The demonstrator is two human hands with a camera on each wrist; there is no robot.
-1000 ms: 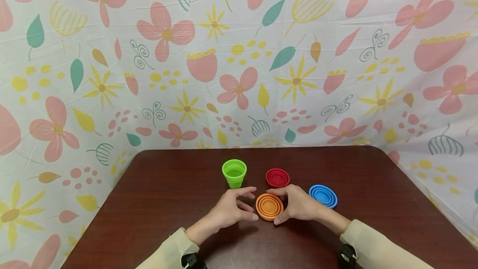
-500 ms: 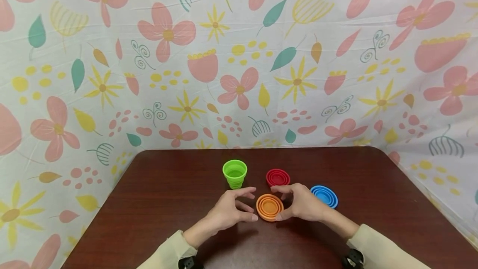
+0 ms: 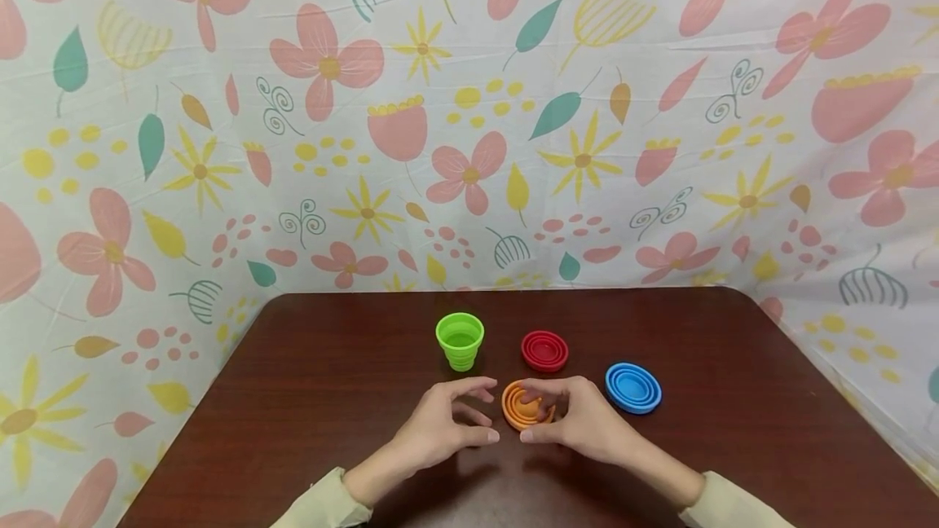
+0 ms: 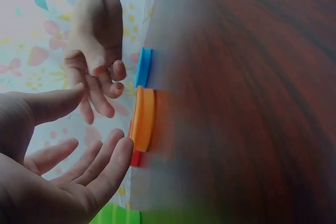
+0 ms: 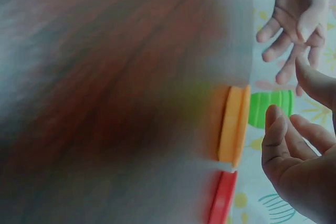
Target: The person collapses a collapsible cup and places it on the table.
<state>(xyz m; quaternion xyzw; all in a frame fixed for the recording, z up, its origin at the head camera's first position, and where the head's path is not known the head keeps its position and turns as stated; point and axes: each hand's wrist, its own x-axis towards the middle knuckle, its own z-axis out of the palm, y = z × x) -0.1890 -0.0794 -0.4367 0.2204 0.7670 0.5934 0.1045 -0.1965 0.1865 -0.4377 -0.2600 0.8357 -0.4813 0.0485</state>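
Note:
A collapsed orange silicone cup lies flat on the table between my two hands. My left hand hovers at its left, fingers apart and relaxed, holding nothing. My right hand hangs over its right part, with loosely bent fingers hiding some of the rings. In the left wrist view both hands stand clear of the orange cup. The right wrist view shows a gap between my right fingertips and the cup.
Behind the orange cup stands an expanded green cup. A collapsed red cup lies at the back, and a collapsed blue one to the right. The dark wooden table meets a flower-printed cloth.
My right hand has left the orange cup's right rim and shifted left over it. My left hand has drawn slightly toward me. The cups stay in place.

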